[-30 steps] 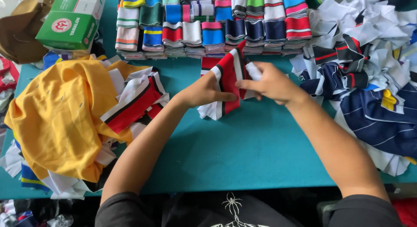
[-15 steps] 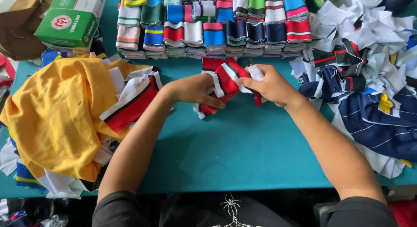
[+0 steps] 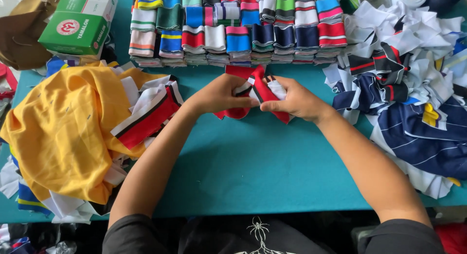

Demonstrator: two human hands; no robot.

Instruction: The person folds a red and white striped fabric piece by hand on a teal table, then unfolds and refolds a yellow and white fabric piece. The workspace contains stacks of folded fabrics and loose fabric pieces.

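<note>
Red knit strip (image 3: pixel 265 92) edged white and black, teal table (image 3: pixel 253 161), yellow cloth (image 3: pixel 58 132).

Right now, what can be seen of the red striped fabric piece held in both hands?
The red striped fabric piece is a soft ribbed knit band, mostly red with white and dark stripes. It is crumpled and partly folded, held just above the teal table in front of the rows of folded bands. The left hand pinches its left part and the right hand grips its right part; red ends hang out below both hands.
</note>
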